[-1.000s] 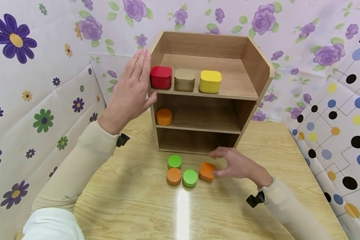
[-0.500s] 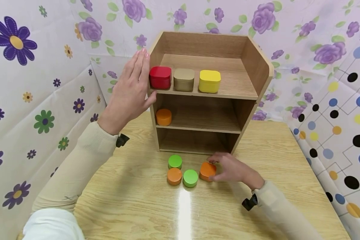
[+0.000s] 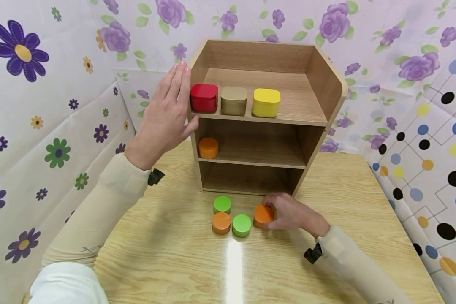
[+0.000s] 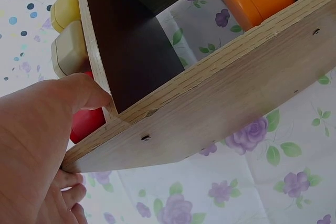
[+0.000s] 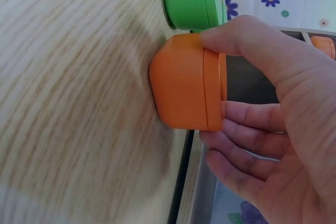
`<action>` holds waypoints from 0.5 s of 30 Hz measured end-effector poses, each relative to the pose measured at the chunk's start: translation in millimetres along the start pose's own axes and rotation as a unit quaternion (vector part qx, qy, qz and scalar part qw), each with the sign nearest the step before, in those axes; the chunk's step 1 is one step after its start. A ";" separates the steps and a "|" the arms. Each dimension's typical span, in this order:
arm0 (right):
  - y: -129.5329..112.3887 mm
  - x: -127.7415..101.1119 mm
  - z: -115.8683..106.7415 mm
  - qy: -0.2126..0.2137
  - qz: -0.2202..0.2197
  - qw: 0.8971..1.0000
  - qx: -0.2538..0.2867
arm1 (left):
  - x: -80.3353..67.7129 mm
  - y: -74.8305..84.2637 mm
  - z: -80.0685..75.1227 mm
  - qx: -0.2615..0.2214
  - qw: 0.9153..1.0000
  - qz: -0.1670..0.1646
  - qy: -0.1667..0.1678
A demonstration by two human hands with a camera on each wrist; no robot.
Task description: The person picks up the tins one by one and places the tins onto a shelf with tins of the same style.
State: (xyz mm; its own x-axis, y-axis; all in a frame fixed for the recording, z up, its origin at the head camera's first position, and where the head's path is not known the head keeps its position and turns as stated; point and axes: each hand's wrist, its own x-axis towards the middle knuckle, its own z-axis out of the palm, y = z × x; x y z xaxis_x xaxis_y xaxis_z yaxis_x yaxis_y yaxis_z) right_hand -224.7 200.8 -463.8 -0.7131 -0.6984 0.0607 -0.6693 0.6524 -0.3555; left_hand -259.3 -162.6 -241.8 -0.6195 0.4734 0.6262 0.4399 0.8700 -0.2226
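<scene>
Seen from the head: a wooden shelf unit [image 3: 304,139] with three open levels, standing at the back of a wood-grain worktop [image 3: 167,261].

On the top level, three squarish tins in a row near the front edge: a red tin [image 3: 204,97], a tan tin [image 3: 233,100] and a yellow tin [image 3: 266,102], with bare board to their right. On the middle level, one round orange tin [image 3: 208,147] at the far left, open board beside it. Bottom level dark inside.

On the worktop just in front of the unit, four tins in a loose cluster: two round green tins [image 3: 222,204] [image 3: 241,225], one round orange one [image 3: 221,222], and one squarish orange tin [image 3: 263,215] at the right end.

Right hand [image 3: 290,213] resting low on the worktop, grip clamped on that squarish orange tin: thumb on one side, fingers curled round the other, tin sitting on the wood just beside a green one. Close view: orange tin [image 5: 189,82], thumb and fingers [image 5: 247,129] pinching its lid end.

Left hand [image 3: 163,118] raised, fingers straight and together, flat against the unit's outer left wall; thumb [image 4: 86,90] hooked over the front edge beside the red tin. Holding nothing.

Plenty of bare worktop toward the near edge and to both sides of the cluster.
</scene>
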 end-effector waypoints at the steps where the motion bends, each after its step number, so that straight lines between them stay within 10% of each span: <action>1: 0.2 0.3 -0.4 -0.002 -0.002 1.000 0.001 | 0.0 0.0 0.0 0.000 1.000 0.000 0.000; 15: -7.3 -0.4 -34.1 -0.048 -0.042 0.998 -0.007 | 0.1 -1.4 -0.5 0.005 1.000 0.009 0.011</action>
State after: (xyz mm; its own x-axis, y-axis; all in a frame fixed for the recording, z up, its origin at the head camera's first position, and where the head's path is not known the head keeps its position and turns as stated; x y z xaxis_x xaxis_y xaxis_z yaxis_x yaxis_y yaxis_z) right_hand -226.7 206.4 -429.4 -0.6311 -0.7757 0.0001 -0.7296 0.5935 -0.3398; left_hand -259.6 -163.8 -241.0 -0.5976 0.4859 0.6378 0.4444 0.8628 -0.2409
